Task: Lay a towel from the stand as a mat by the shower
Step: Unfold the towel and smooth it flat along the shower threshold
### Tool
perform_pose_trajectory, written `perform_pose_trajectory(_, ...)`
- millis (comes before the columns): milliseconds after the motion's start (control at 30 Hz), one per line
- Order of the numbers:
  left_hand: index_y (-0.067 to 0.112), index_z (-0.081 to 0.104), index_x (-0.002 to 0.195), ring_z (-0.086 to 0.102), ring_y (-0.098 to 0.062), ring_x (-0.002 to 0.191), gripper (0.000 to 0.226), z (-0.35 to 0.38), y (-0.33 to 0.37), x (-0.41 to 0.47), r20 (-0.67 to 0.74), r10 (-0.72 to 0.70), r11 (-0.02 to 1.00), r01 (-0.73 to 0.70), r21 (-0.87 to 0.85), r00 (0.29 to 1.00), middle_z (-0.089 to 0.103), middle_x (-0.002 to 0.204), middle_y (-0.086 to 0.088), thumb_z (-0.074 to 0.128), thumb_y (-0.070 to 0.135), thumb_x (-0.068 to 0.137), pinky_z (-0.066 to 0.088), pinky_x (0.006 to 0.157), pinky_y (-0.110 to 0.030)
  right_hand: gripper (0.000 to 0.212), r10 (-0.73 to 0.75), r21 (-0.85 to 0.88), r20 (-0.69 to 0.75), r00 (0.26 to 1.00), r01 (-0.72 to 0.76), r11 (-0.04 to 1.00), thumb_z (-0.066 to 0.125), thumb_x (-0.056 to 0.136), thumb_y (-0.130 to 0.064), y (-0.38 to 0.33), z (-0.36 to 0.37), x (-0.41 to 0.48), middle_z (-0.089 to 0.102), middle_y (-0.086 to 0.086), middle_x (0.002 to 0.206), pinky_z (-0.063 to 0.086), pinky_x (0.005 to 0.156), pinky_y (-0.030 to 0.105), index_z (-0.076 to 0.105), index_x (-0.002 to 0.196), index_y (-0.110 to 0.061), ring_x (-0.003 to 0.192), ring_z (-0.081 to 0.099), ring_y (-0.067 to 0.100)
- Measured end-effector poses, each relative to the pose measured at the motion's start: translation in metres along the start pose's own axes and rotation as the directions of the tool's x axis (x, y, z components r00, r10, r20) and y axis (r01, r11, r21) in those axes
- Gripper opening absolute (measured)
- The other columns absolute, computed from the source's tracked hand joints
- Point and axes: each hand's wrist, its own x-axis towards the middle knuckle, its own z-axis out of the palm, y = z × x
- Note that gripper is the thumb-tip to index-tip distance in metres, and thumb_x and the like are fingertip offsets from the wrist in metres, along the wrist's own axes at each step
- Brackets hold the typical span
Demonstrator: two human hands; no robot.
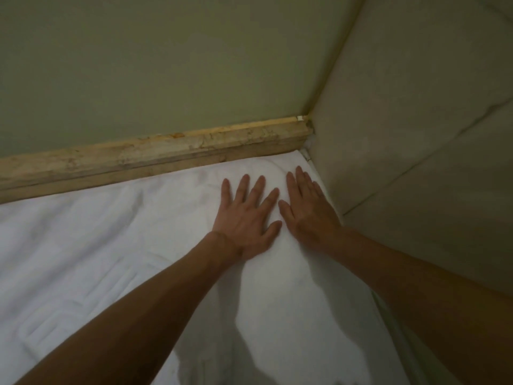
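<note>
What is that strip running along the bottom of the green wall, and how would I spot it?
Start at the green wall and follow it down to where it meets the white towel spread on the floor. There a worn wooden baseboard runs to the corner, beyond the left hand and right hand. It is the only tan, chipped, scuffed piece among smooth surfaces.

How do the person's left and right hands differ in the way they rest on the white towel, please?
The left hand has its fingers spread wide, while the right hand keeps its fingers closer together. The right hand lies against the tiled wall near the corner; the left hand sits further out on the towel. Both press flat, palms down.
</note>
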Motion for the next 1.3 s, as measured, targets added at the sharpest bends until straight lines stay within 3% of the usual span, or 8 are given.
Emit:
perform_pose_trajectory(133,0.029,0.002,0.151,-0.007,-0.032,0.145,0.07,-0.003,0.014,-0.018,-0.001,0.031,0.999,-0.031,0.006,1.0,-0.001,0.16,-0.007,0.012,0.062,0.089,-0.008,0.112,-0.059,0.061,-0.034,-0.045,-0.015,0.999,0.033,0.998,0.028,0.101,-0.034,-0.005,0.002,-0.025,-0.003,0.022,0.157,0.001,0.119,0.036,0.004,0.15,-0.006,0.147,0.0,0.029)
perform_pose_trajectory(333,0.029,-0.002,0.151,-0.011,-0.029,0.145,0.07,-0.01,0.027,-0.059,0.054,0.053,0.999,-0.053,-0.003,0.997,-0.007,0.16,-0.007,0.011,0.062,0.09,-0.013,0.113,-0.055,0.063,-0.025,-0.077,0.006,1.0,0.025,0.997,0.029,0.1,-0.037,-0.011,0.0,-0.079,0.0,0.02,0.158,0.003,0.119,0.035,0.003,0.15,-0.008,0.147,0.003,0.03)
perform_pose_trajectory(600,0.027,-0.001,0.151,-0.006,-0.032,0.146,0.064,-0.009,0.058,-0.131,0.092,0.13,0.991,-0.133,0.029,0.987,-0.004,0.16,-0.01,0.011,0.054,0.094,-0.013,0.112,-0.052,0.066,0.037,-0.005,0.018,0.999,-0.037,0.999,0.039,0.096,-0.035,-0.017,-0.006,-0.161,0.003,0.019,0.158,0.001,0.118,0.031,0.011,0.151,-0.011,0.147,0.003,0.028)
perform_pose_trajectory(800,0.025,0.0,0.151,-0.005,-0.033,0.146,0.065,0.0,0.087,-0.166,0.108,0.223,0.974,-0.227,0.025,0.969,-0.003,0.16,-0.011,0.009,0.053,0.093,-0.01,0.113,-0.053,0.062,0.077,0.042,0.021,0.997,-0.078,0.996,0.033,0.1,-0.033,-0.029,0.005,-0.23,-0.005,0.017,0.158,-0.005,0.117,0.03,0.006,0.15,-0.009,0.147,-0.006,0.027)
perform_pose_trajectory(1067,0.031,-0.015,0.148,-0.013,-0.033,0.145,0.065,0.021,0.119,-0.202,0.149,0.326,0.945,-0.327,-0.012,0.934,-0.013,0.159,-0.009,0.011,0.055,0.094,-0.014,0.112,-0.054,0.061,0.184,0.046,0.083,0.979,-0.188,0.981,0.027,0.101,-0.034,-0.033,0.022,-0.297,-0.013,0.015,0.158,-0.011,0.115,0.03,-0.001,0.15,-0.012,0.146,-0.013,0.026)
perform_pose_trajectory(1300,0.035,-0.018,0.147,-0.02,-0.035,0.142,0.063,0.028,0.128,-0.207,0.151,0.335,0.938,-0.344,0.041,0.93,-0.021,0.157,-0.01,0.007,0.057,0.093,-0.024,0.105,-0.056,0.062,0.213,0.026,0.13,0.968,-0.218,0.976,0.02,0.1,-0.043,-0.023,0.037,-0.311,-0.014,0.014,0.158,-0.005,0.118,0.035,-0.003,0.151,-0.016,0.146,-0.013,0.027)
